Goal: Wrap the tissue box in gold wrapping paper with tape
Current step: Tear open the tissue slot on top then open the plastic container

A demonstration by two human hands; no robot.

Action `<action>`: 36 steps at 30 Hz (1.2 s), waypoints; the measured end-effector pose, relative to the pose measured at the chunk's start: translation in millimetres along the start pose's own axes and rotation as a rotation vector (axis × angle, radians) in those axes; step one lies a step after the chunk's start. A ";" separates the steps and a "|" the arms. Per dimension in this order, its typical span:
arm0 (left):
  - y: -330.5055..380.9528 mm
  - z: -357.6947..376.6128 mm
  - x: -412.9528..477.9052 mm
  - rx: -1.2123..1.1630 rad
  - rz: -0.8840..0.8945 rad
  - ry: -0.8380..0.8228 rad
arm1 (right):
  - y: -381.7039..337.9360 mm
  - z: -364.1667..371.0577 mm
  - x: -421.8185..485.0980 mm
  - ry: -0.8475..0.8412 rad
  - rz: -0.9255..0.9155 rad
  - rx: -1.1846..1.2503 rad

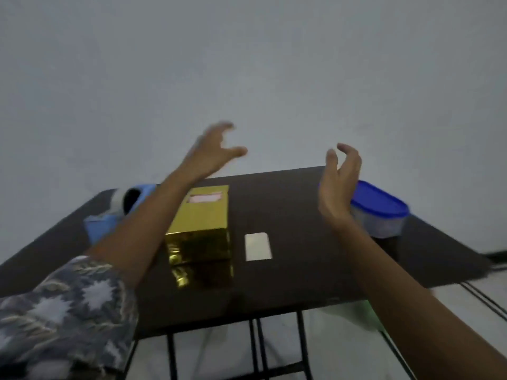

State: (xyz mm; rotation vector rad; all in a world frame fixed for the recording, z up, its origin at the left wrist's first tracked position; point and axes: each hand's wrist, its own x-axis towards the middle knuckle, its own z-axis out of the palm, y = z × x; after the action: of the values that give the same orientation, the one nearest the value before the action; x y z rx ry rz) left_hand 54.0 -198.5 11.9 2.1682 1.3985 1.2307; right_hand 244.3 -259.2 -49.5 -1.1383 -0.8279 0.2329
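Note:
The tissue box [201, 229], covered in shiny gold wrapping paper with a pinkish opening on top, stands on the dark table [301, 256] left of centre. My left hand [212, 152] is raised above and beyond the box, fingers loosely curled, holding nothing. My right hand [338, 182] is lifted over the table's far right part, fingers loosely curled, also holding nothing. Neither hand touches the box. A roll of tape [124, 200] lies at the table's far left, partly behind my left forearm.
A small white rectangular piece [258, 246] lies flat just right of the box. A container with a blue lid [380, 207] stands at the far right edge. A light blue object [96, 226] sits at the far left. Black table legs show below.

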 end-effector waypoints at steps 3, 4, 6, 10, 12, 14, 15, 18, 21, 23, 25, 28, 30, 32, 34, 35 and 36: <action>-56.2 -94.2 -46.1 -0.009 -0.089 0.478 | -35.4 61.7 -60.0 -0.405 0.062 0.216; -81.4 -115.4 -69.5 -0.035 -0.175 0.618 | -44.1 88.8 -85.2 -0.568 0.164 0.283; -127.1 -132.0 -111.6 -0.065 -0.365 0.707 | -56.1 141.9 -131.8 -0.854 0.370 0.363; -192.9 -108.9 -139.2 -0.148 -0.674 0.351 | -56.5 207.2 -188.9 -1.017 0.618 0.301; -214.3 -95.9 -134.7 -0.180 -0.650 0.233 | -38.8 222.9 -198.0 -0.925 0.697 0.238; -220.8 -88.6 -128.0 -0.151 -0.635 0.240 | -20.5 232.3 -202.4 -0.859 0.764 0.183; -216.9 -84.1 -123.6 -0.104 -0.622 0.251 | -10.2 234.9 -200.8 -0.855 0.769 0.184; -219.2 -97.4 -127.5 -0.033 -0.614 0.267 | 3.0 252.7 -217.6 -0.887 0.759 0.228; -233.2 -133.0 -154.6 -0.008 -0.645 0.317 | -6.7 266.4 -249.4 -1.048 0.770 0.298; -246.5 -164.3 -181.9 0.027 -0.665 0.362 | -13.7 275.5 -280.7 -1.174 0.773 0.351; -257.2 -194.0 -205.9 0.044 -0.688 0.404 | -21.7 280.6 -307.0 -1.297 0.792 0.362; -260.3 -221.2 -228.9 0.033 -0.708 0.426 | -34.7 282.1 -330.8 -1.419 0.781 0.339; -259.5 -226.7 -234.2 0.034 -0.708 0.414 | -43.3 280.3 -334.2 -1.418 0.785 0.316; -258.5 -228.9 -235.7 0.015 -0.731 0.367 | -47.2 275.4 -332.5 -1.437 0.731 0.267; -248.6 -228.1 -239.1 -0.087 -0.735 0.329 | -54.1 259.1 -321.3 -1.463 0.663 0.244; -242.7 -226.6 -241.0 -0.126 -0.723 0.365 | -58.4 250.2 -313.7 -1.458 0.611 0.231; -234.2 -220.8 -241.1 -0.125 -0.690 0.458 | -59.4 240.0 -300.5 -1.429 0.546 0.246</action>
State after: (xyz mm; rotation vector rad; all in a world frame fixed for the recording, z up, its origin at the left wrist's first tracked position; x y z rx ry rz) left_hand -300.1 -332.3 -124.0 1.1698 1.9451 1.4979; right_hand -141.3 -282.5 -96.9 -0.8220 -1.6200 1.6810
